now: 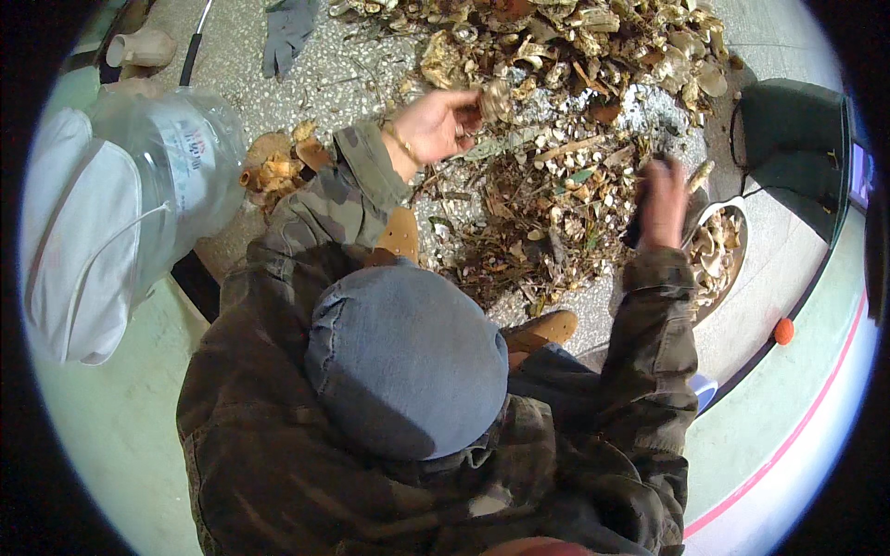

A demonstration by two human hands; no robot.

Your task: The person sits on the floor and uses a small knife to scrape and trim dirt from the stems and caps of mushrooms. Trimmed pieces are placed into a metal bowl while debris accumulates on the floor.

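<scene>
My left hand (438, 125), in a camouflage sleeve, pinches a blurred brownish mushroom piece (496, 101) between thumb and fingers. It is at the near edge of a large heap of dried-looking mushrooms (584, 35). My right hand (664, 201) is blurred, with something dark about its fingers. I cannot tell whether that is a held object. Just right of it stands a white-rimmed bowl (742, 240) with pale mushroom pieces (713, 250) inside. Between my hands lies a scatter of stem cuttings, leaves and twigs (528, 215) on the speckled floor.
A large clear plastic bottle (188, 167) and a white fabric item (90, 243) are at left. Brown mushrooms (268, 170) lie beside the bottle. A grey glove (288, 35) is on the floor. A dark green bag (793, 156) and an orange ball (784, 331) are at right.
</scene>
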